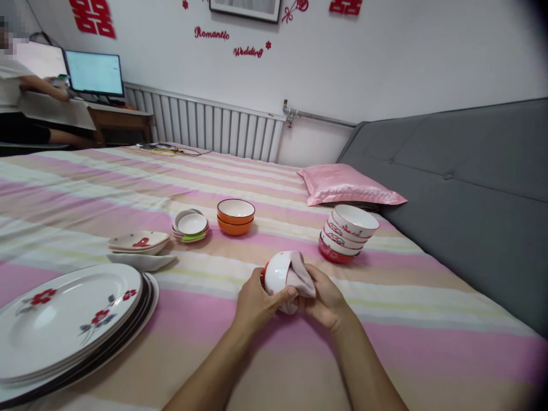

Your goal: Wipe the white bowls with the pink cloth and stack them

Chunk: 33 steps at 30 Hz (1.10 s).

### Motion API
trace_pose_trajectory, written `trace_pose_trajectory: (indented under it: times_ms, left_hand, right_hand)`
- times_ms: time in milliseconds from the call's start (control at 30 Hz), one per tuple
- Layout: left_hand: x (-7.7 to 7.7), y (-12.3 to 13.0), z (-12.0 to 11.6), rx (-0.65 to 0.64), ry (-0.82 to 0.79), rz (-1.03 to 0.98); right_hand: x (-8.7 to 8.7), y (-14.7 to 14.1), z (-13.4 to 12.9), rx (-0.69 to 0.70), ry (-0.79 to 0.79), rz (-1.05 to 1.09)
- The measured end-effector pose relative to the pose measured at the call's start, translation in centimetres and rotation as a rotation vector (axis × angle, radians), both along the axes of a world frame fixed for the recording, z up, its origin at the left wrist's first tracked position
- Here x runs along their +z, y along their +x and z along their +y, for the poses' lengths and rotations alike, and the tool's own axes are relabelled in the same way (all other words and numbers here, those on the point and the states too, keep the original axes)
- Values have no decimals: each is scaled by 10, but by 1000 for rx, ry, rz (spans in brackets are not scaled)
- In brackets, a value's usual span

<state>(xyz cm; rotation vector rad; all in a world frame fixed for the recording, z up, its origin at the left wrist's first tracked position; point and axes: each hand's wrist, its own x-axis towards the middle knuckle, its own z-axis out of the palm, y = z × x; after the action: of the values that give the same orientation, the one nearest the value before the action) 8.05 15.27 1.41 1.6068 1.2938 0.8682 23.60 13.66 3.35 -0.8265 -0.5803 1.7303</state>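
Observation:
Above the striped bedsheet, my left hand (259,299) is closed around the side of a white bowl (277,272) with red on its base. The bowl is tipped on its side, its opening turned to the right. My right hand (325,297) grips a pinkish-grey cloth (302,276) that is folded over the bowl's rim. Parts of the fingers are hidden behind the cloth and bowl. To the right of my hands leans a stack of white bowls (349,228) with red rims, a red one at the bottom. Beyond my hands sit stacked orange bowls (236,217).
Large floral plates (68,319) are piled at the left. Leaf-shaped dishes (139,245) and small saucers (190,224) stand behind them. A pink pillow (346,184) lies by the grey headboard (454,165). Cables (171,149) rest at the far edge. A person (25,97) sits near monitors (95,73).

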Motion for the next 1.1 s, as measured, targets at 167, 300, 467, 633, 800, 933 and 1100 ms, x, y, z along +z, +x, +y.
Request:
trace_pose_trajectory:
  times_ms: [167,300,467,633,800,933,1100]
  left_hand:
    - [-3,0,2,-4,-3,-16]
    - [-5,1,4,2,1,-30]
    - [-5,2,4,-4,-8,-32]
    - [-10,1,7,8,-8,-32]
    - [-13,0,12,21,-78,-136]
    - [-9,2,10,94,-135,-206]
    - [-3,3,8,160,-137,-242]
  right_hand:
    - [-1,-7,-1,-30,-61,-110]
    - [-4,-9,-3,22,45,-245]
    - [-2,-6,-7,183,153,-466]
    - [3,2,-9,283,205,-654]
    - [1,7,-9,360,263,-795]
    - [1,7,-10,389,279,-828]
    - [9,3,-13,348,459,-884]
